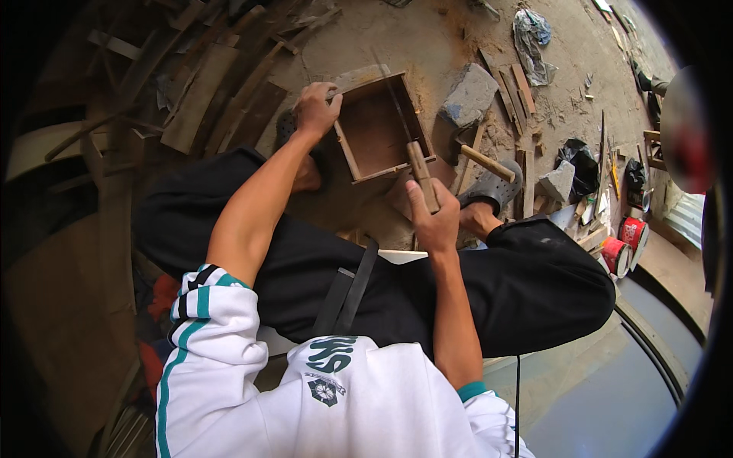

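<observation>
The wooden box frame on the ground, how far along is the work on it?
Done: the wooden box frame is already joined, four sides standing as a square. In hand: the left hand steadies its far corner while the right hand grips a wooden-handled tool whose thin blade reaches inside the frame. Left: I cannot tell how much trimming remains. A hammer lies beside the frame.

Wooden frame (382, 126) on the ground — stone block (469, 95) right of it, planks (206, 91) left.
</observation>
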Action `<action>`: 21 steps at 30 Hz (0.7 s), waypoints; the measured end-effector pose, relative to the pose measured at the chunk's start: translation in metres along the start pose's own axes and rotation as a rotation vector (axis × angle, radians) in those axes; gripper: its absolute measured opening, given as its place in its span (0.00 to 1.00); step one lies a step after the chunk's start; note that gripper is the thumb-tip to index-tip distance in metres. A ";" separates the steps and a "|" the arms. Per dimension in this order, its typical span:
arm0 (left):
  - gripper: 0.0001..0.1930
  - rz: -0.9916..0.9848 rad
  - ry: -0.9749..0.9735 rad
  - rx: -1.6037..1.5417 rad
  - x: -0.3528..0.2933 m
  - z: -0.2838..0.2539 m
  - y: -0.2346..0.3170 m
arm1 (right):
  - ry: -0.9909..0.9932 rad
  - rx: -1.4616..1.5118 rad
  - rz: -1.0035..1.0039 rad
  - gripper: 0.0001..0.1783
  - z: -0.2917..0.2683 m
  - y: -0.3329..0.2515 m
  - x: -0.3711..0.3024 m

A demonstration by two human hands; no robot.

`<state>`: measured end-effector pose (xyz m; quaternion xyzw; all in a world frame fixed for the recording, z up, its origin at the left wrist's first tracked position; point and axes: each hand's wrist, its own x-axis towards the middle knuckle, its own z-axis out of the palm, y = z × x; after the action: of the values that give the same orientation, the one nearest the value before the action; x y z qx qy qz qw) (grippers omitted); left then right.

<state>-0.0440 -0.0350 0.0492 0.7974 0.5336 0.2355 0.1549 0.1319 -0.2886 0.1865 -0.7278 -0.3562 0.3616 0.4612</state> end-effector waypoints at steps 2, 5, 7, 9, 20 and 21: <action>0.12 0.061 -0.009 -0.021 0.011 0.010 0.003 | -0.007 -0.080 -0.073 0.15 0.005 -0.002 -0.005; 0.14 0.085 -0.054 -0.060 0.020 0.021 0.010 | -0.058 -0.125 -0.037 0.15 0.012 -0.012 -0.015; 0.14 0.092 -0.066 -0.103 0.021 0.030 0.011 | -0.057 -0.153 -0.073 0.14 0.017 -0.012 -0.018; 0.12 0.113 -0.048 -0.160 0.019 0.039 0.006 | -0.048 -0.157 -0.111 0.13 0.020 -0.012 -0.021; 0.11 0.157 0.114 -0.199 0.008 0.056 0.003 | -0.139 -0.239 -0.084 0.09 0.017 -0.005 -0.030; 0.11 0.172 0.133 -0.185 0.008 0.057 0.005 | -0.143 -0.246 -0.083 0.09 0.016 -0.007 -0.031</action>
<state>-0.0073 -0.0294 0.0054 0.8053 0.4482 0.3482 0.1713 0.1020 -0.3064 0.1947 -0.7359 -0.4595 0.3468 0.3564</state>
